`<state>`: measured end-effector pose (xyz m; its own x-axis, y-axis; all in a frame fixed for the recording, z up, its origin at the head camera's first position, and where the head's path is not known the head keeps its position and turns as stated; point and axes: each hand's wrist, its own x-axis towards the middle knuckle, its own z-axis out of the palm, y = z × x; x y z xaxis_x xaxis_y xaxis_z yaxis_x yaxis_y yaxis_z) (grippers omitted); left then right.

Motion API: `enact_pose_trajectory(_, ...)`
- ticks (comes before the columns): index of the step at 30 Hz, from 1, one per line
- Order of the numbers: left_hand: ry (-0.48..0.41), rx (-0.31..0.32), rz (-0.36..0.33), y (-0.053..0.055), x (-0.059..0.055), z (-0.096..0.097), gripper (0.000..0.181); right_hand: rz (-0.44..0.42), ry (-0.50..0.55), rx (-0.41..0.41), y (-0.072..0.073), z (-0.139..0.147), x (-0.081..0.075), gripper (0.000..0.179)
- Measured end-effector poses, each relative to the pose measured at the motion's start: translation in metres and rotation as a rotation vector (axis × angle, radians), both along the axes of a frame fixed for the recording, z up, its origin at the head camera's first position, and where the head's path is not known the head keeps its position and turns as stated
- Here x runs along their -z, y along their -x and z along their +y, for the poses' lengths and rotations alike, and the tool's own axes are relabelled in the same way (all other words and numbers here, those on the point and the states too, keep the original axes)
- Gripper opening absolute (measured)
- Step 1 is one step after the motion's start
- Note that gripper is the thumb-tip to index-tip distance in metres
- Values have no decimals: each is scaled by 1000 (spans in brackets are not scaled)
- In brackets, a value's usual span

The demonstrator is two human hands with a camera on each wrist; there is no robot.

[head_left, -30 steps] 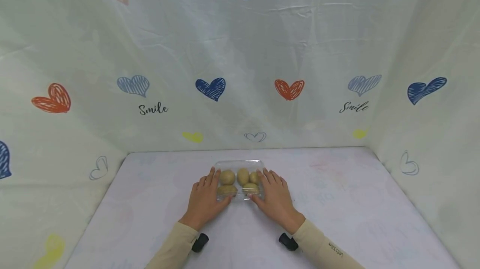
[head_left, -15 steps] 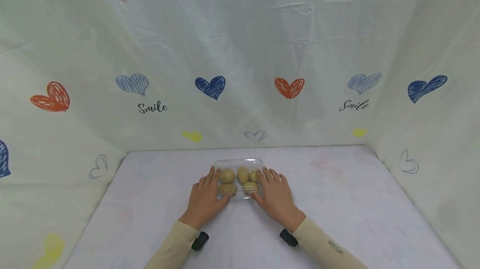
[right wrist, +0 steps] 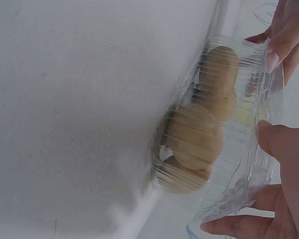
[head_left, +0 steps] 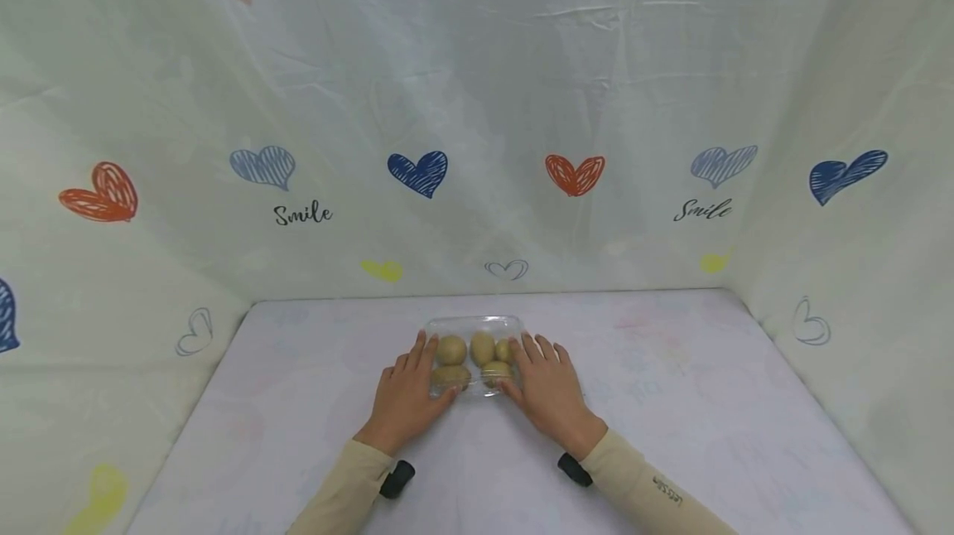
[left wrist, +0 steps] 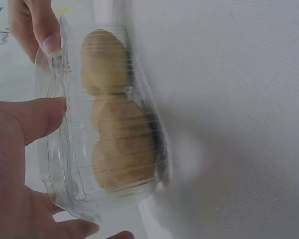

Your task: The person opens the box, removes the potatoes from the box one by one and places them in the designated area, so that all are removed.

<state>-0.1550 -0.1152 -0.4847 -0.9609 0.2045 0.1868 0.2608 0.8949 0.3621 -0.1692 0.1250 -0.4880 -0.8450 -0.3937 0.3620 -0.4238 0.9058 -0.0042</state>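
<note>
A clear plastic clamshell container (head_left: 474, 323) stands on the white table with several yellowish-brown potatoes (head_left: 451, 350) inside. The person's left hand (head_left: 405, 401) holds its left side, thumb at the front rim and fingers along the side. On the opposite side, the right hand (head_left: 551, 394) grips it likewise. In the left wrist view, the left thumb (left wrist: 45, 118) presses the rim (left wrist: 54, 164) and potatoes (left wrist: 124, 144) show through the ribbed wall. From the right wrist view, the right thumb (right wrist: 273, 137) touches that rim too. Whether a lid is fastened cannot be told.
The white table (head_left: 313, 369) extends around the container. A pale curtain (head_left: 492, 104) printed with hearts rises behind it and on both sides. Black wrist-worn devices (head_left: 397, 479) sit below both wrists, by the beige sleeves (head_left: 346, 485).
Both hands keep their hold on the container, which stays in place. The head view has shifted very slightly.
</note>
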Motion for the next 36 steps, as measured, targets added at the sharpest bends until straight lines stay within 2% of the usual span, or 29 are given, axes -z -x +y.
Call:
enact_pose_trajectory(12,-31,0,-27,-1,-3,0,82,130,-92,-22,2,1,4,61)
enact_pose_trajectory(31,-35,-4,-37,-2,-3,0,83,141,-94,-46,4,2,2,62)
enact_pose_trajectory(36,-28,4,-16,-2,-3,0,83,159,-101,-50,6,3,2,62)
